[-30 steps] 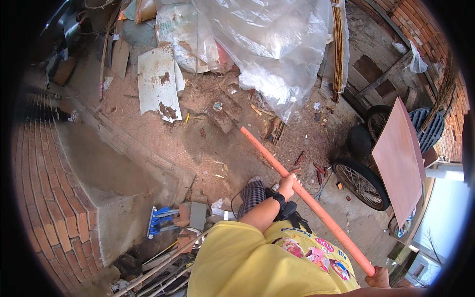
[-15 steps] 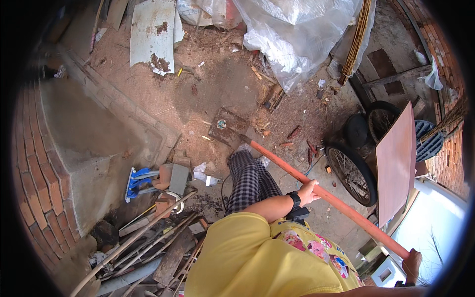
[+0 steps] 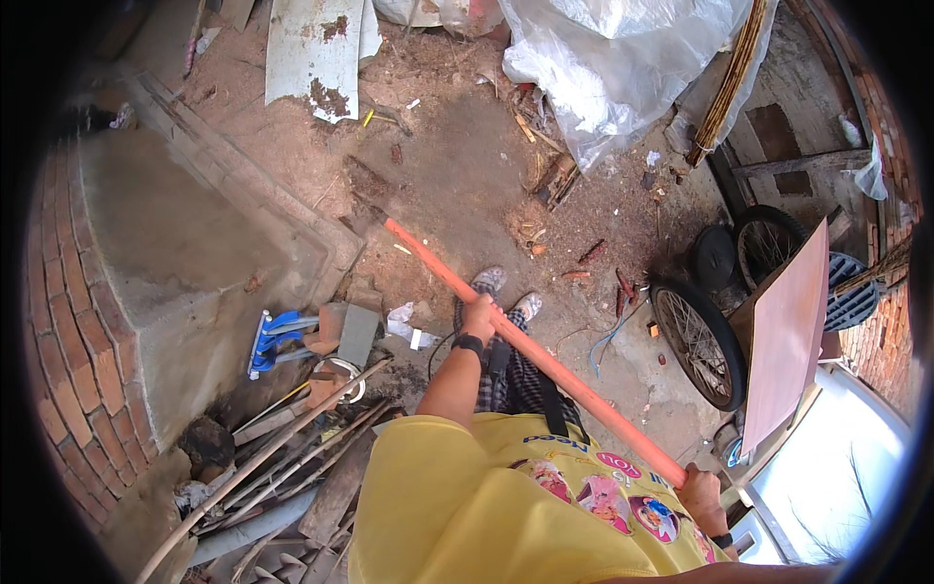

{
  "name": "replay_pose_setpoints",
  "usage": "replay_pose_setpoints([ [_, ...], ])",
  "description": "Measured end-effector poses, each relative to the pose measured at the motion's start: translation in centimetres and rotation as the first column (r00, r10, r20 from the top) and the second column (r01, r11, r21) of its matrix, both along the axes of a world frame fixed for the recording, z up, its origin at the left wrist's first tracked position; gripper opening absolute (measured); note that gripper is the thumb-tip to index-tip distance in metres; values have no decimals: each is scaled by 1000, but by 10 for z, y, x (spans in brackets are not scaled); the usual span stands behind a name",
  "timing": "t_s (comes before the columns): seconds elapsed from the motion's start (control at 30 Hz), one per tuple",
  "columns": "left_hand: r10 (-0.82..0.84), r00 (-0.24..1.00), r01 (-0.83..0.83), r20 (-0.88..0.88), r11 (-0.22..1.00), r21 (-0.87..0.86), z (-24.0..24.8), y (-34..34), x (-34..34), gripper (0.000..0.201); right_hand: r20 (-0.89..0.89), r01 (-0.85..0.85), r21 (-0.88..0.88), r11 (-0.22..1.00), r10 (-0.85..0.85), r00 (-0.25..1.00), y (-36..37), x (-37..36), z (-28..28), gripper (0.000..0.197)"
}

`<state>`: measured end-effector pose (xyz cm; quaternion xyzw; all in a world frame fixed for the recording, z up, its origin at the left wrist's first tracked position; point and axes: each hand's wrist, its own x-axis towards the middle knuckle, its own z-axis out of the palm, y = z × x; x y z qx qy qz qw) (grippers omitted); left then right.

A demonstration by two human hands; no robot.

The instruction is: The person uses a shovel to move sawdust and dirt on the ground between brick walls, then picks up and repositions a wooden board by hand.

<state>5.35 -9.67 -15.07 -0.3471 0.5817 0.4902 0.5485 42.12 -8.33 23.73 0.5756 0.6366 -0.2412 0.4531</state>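
A shovel with a long orange-red handle (image 3: 574, 387) slants across in front of me, its far end up and to the left. My left hand (image 3: 478, 318) is closed around the handle about a third of the way down from the blade. Closer to my body, my right hand (image 3: 700, 494) grips the handle's near end. The dark metal blade (image 3: 369, 179) seems to be turned nearly edge-on over the dirt floor, left of my feet. Whether it touches the ground I cannot tell.
On the left, a concrete block (image 3: 185, 224) stands beside a brick wall (image 3: 73, 321). Sticks and planks (image 3: 282, 487) pile up at the lower left. A bicycle wheel (image 3: 696, 346) and a leaning panel (image 3: 786, 336) stand right. Plastic sheeting (image 3: 593, 78) lies ahead.
The shovel and both hands have moved left. Its blade, lying flat earlier with a small pale thing on it, has swung up-left and tilted; the pale thing no longer shows.
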Motion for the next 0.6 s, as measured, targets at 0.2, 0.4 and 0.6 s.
replay_pose_setpoints([
  [0.2,-133,932,60,-338,975,-216,30,39,-132,13,-216,145,-65,987,-156,964,-25,-47,-53,25],
  [0.4,5,988,-1,-154,1000,31,63,66,-13,15,-195,-22,199,980,62,979,7,37,-4,18],
  [0.6,86,918,-174,388,965,198,58,51,268,12,212,-215,380,899,142,967,62,256,80,12],
])
